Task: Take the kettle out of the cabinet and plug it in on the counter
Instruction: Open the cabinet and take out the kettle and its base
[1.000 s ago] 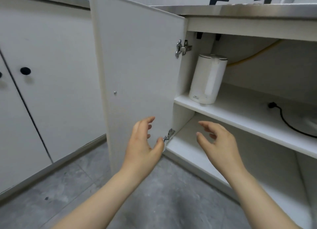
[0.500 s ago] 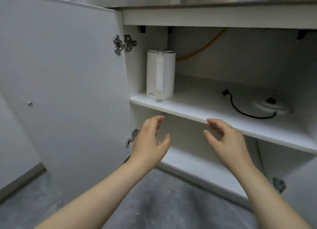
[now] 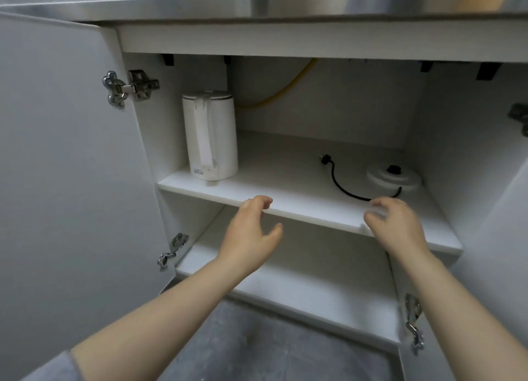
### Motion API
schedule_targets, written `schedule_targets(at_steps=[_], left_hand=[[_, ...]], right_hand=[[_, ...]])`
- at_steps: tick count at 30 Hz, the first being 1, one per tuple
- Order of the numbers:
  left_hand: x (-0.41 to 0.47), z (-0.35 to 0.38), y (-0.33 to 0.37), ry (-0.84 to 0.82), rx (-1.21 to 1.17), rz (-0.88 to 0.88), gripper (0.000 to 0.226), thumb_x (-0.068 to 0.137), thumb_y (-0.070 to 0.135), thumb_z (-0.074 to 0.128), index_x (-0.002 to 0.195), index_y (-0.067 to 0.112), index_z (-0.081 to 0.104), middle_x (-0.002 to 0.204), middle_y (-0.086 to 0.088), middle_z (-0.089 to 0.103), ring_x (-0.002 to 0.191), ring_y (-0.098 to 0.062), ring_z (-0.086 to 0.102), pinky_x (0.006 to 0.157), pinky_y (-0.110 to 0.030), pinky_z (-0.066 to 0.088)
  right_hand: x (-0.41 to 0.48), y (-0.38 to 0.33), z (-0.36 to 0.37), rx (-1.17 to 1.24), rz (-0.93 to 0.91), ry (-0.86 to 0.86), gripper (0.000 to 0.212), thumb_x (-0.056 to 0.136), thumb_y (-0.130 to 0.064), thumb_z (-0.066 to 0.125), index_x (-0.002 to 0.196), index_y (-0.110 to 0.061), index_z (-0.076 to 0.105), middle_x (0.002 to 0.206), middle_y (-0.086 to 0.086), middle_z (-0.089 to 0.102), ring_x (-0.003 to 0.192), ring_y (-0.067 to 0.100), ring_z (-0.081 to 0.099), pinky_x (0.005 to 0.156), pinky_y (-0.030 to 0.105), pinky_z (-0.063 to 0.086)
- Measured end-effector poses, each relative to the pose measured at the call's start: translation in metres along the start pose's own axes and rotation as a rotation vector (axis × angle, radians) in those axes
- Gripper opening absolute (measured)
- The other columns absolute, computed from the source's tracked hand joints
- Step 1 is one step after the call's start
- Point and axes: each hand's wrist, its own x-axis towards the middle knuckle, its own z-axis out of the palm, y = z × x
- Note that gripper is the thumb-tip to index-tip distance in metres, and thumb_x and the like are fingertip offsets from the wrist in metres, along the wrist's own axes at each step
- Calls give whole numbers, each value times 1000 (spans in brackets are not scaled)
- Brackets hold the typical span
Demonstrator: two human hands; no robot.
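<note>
A tall white kettle (image 3: 210, 136) stands upright at the left end of the cabinet's upper shelf (image 3: 300, 206), its handle facing me. Its round white base (image 3: 393, 177) lies at the right of the same shelf, with a black cord (image 3: 341, 187) curling to a plug (image 3: 325, 159) near the middle. My left hand (image 3: 251, 232) hovers just below the shelf's front edge, fingers apart, holding nothing. My right hand (image 3: 393, 223) is at the shelf edge in front of the base, fingers curled but holding nothing.
Both cabinet doors stand open: the left door (image 3: 71, 166) swung wide, the right door (image 3: 491, 237) at the frame's edge. A steel counter (image 3: 285, 6) runs overhead. A yellow hose (image 3: 285, 92) crosses the cabinet's back. The lower shelf (image 3: 285, 280) is bare.
My view has shifted right and closer to the cabinet. Both hands have risen from below the shelf to its front edge, the right one nearing the base.
</note>
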Motion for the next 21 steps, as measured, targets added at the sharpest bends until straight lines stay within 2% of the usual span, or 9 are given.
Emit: schedule_targets(at_steps=[3,7,10,12,15,17,21], left_hand=[[2,8,-3,-10,9,-1,44,83,26,61,125,20,50,127,5,53,113,-11,53,97,-32,46],[2,8,-11,-25,11,-7,44,83,23,62,125,19,51,127,4,53,113,-10,53,97,-30,46],[5,4,-17,-24,21,-5,43,82,22,62,124,19,52,126,4,53,111,-10,54,96,-30,46],[6,3,-21,-27,24,-13,43,82,22,62,123,19,52,125,4,53,110,-10,54,96,-31,47],[5,2,-26,-46,31,-22,43,82,22,62,124,18,52,124,3,53,108,-11,54,95,-32,47],[4,2,-28,-60,34,-20,43,82,22,62,124,18,52,124,2,53,107,-12,54,95,-31,47],[4,1,-30,-72,37,-16,44,82,21,62,124,18,52,123,2,52,107,-12,55,94,-33,48]], right_hand=[[17,11,9,-68,11,-34,46,86,-19,56,131,-9,53,138,15,48,119,34,50,86,35,40],[27,16,20,-141,-5,-114,55,90,-21,50,144,-14,38,152,12,35,132,34,41,99,39,39],[28,16,31,-235,-29,-116,50,93,-19,44,142,-9,40,143,17,47,127,35,44,99,39,37],[26,15,36,-255,-51,-88,51,92,-17,42,142,-7,40,141,20,48,127,36,44,100,39,37],[32,16,38,-259,-28,-52,58,92,-18,42,148,-11,29,150,18,36,133,36,37,102,42,34],[40,16,36,-313,16,-99,60,93,-21,40,150,-14,25,155,13,28,137,34,31,105,43,31],[40,7,36,-391,6,-169,50,93,-23,37,142,-13,40,147,13,41,130,33,37,101,38,32]])
